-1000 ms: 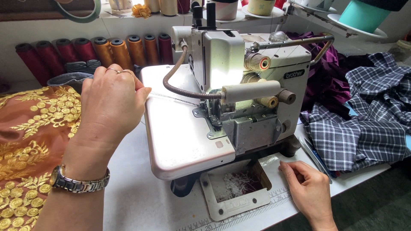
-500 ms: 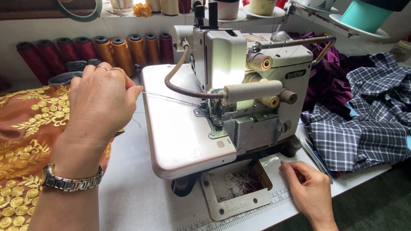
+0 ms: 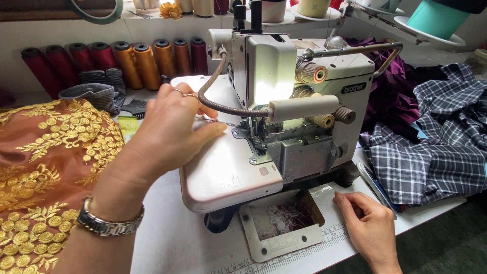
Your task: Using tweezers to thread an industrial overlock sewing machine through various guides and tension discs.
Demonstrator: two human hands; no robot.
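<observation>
The left hand (image 3: 170, 129) hovers over the smooth white bed of the cream-coloured metal overlock sewing machine (image 3: 284, 101), its fingers pinched on a thin pale thread (image 3: 223, 123) that runs taut from the fingertips to the needle area just beyond them. A silver metal wristwatch (image 3: 106, 223) circles that wrist, and under the forearm lies orange fabric with gold sequin embroidery (image 3: 45, 162). Beyond the knuckles a row of red and orange thread spools (image 3: 127, 61) lies along the back of the white surface (image 3: 172, 238). The right hand (image 3: 368, 223) rests loosely curled and holding nothing, fingertips touching the surface just beside the open lint-filled hatch (image 3: 284, 220) under the machine. Past that hand sits crumpled grey checked cloth (image 3: 431, 152).
</observation>
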